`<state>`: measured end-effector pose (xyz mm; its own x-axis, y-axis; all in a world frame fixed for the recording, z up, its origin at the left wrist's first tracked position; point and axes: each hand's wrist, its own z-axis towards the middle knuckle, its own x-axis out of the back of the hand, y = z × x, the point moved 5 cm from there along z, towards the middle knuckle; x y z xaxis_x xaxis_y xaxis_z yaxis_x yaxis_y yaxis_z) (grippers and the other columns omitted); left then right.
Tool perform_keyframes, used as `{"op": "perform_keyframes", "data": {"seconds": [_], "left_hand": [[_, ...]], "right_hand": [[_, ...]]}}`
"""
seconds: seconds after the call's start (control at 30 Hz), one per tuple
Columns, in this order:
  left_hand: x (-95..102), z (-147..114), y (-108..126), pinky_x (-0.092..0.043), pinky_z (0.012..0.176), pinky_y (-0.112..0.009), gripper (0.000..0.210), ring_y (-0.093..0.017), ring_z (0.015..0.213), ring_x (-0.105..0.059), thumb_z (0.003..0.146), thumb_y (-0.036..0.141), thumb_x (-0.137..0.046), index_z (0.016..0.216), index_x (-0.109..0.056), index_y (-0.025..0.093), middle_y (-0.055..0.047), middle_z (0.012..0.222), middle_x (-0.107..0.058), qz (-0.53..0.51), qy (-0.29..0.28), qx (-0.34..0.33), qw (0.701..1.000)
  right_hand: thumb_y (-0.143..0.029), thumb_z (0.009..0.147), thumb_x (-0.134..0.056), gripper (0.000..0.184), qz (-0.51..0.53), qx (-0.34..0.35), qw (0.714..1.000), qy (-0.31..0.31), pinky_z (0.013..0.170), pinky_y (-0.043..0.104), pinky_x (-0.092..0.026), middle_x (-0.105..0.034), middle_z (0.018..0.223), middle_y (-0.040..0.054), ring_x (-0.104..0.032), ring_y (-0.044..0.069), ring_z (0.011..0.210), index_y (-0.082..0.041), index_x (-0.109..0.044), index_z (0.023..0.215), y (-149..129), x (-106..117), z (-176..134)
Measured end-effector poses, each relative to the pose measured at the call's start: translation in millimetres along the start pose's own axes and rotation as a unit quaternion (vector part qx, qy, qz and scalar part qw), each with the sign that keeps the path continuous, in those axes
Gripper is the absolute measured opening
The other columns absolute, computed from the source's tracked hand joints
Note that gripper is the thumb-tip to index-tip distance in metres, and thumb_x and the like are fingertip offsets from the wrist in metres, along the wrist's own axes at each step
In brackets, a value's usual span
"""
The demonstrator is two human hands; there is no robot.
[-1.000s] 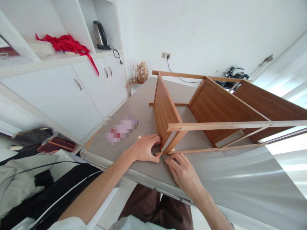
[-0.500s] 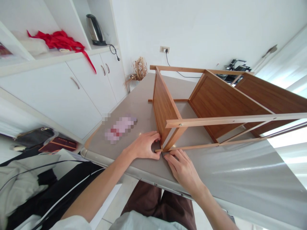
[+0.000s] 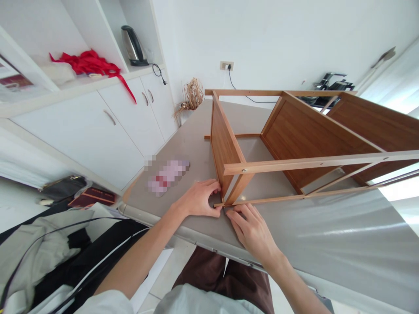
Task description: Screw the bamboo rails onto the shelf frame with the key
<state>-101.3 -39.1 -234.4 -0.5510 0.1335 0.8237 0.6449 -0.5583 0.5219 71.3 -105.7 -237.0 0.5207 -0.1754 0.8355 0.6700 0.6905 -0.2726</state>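
A wooden shelf unit (image 3: 229,144) with slim rails and brown panels lies on its side on the grey table (image 3: 183,152). My left hand (image 3: 201,198) curls round the near lower corner of its end panel, thumb and fingers on the end of the bottom rail. Just right of it, my right hand (image 3: 252,224) is closed in a pinch against the same rail. A small dark bit shows at its fingertips; most of it is hidden, so its kind cannot be told. A screw hole is visible in the upper near rail (image 3: 294,165).
A blurred pink packet (image 3: 168,174) lies left of my left hand. White cabinets (image 3: 121,113) hold a kettle (image 3: 133,46) and red ribbon (image 3: 88,63). Dried plants (image 3: 193,93) stand behind the table. Clothes and cables (image 3: 49,244) are heaped at lower left.
The view has shifted slightly, so the surroundings sit a little further right. Both hands stay at the same corner of the shelf unit, with hardly any visible movement.
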Motion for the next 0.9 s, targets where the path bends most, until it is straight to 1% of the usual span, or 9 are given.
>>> {"op": "perform_keyframes", "data": {"seconds": [0.2,0.33,0.4,0.53,0.6,0.77,0.9], "left_hand": [[-0.4,1.3,-0.7,-0.046,0.072,-0.03,0.033,-0.02,0.082,-0.058,0.066,0.032,-0.069,0.091,-0.048,0.023,-0.001,0.09,-0.06,0.003,-0.002,-0.003,1.0],[-1.1,1.7,-2.4,-0.046,0.072,-0.03,0.035,-0.019,0.082,-0.057,0.066,0.032,-0.069,0.094,-0.05,0.023,-0.001,0.091,-0.06,0.005,-0.01,0.0,1.0],[-1.5,1.9,-2.5,-0.046,0.071,-0.03,0.034,-0.019,0.08,-0.057,0.066,0.032,-0.069,0.093,-0.049,0.023,0.0,0.091,-0.059,0.007,-0.014,0.0,1.0],[-2.5,2.3,-2.9,-0.045,0.069,-0.029,0.034,-0.018,0.079,-0.056,0.065,0.032,-0.07,0.089,-0.047,0.023,0.0,0.09,-0.059,0.01,-0.013,0.002,1.0],[-2.9,2.3,-3.0,-0.045,0.069,-0.029,0.035,-0.018,0.08,-0.056,0.065,0.032,-0.071,0.09,-0.048,0.023,0.0,0.09,-0.059,0.009,-0.01,0.001,1.0],[-2.0,1.7,-2.0,-0.047,0.07,-0.03,0.036,-0.018,0.08,-0.057,0.064,0.03,-0.071,0.092,-0.049,0.023,0.0,0.091,-0.06,0.006,-0.003,-0.005,1.0],[-1.3,1.7,-1.7,-0.047,0.07,-0.031,0.035,-0.019,0.079,-0.057,0.065,0.03,-0.071,0.092,-0.049,0.023,0.0,0.089,-0.06,0.004,-0.001,-0.002,1.0]], "right_hand": [[-0.013,0.099,-0.049,0.021,0.019,-0.01,1.0,-0.016,0.081,0.033,-0.048,-0.061,0.095,0.0073,-0.055,0.019,0.089,-0.02,-0.068,0.105,3.3,-3.7,-1.2],[-0.013,0.099,-0.05,0.021,0.006,-0.013,1.0,-0.01,0.079,0.033,-0.046,-0.061,0.094,0.0072,-0.054,0.019,0.088,-0.02,-0.069,0.105,3.2,-3.1,-0.8],[-0.013,0.099,-0.05,0.022,-0.02,-0.004,1.0,-0.013,0.078,0.033,-0.045,-0.062,0.096,0.0076,-0.054,0.019,0.087,-0.02,-0.069,0.106,1.8,-3.2,-0.6],[-0.011,0.099,-0.047,0.025,-0.061,0.029,0.997,-0.025,0.08,0.036,-0.044,-0.063,0.1,0.0091,-0.055,0.022,0.092,-0.019,-0.067,0.112,-3.0,-3.9,-0.6],[-0.012,0.099,-0.048,0.023,-0.058,0.031,0.998,-0.018,0.08,0.036,-0.044,-0.064,0.098,0.0088,-0.056,0.022,0.092,-0.018,-0.067,0.109,-3.8,-3.3,-0.6],[-0.016,0.1,-0.052,0.016,0.012,-0.014,1.0,0.023,0.079,0.034,-0.045,-0.065,0.089,0.0058,-0.057,0.019,0.089,-0.019,-0.067,0.096,1.6,-2.0,-1.2],[-0.017,0.097,-0.056,0.014,0.039,-0.047,0.998,0.034,0.081,0.035,-0.048,-0.064,0.095,0.0078,-0.057,0.021,0.093,-0.02,-0.069,0.095,4.9,-3.8,-2.7]]}}
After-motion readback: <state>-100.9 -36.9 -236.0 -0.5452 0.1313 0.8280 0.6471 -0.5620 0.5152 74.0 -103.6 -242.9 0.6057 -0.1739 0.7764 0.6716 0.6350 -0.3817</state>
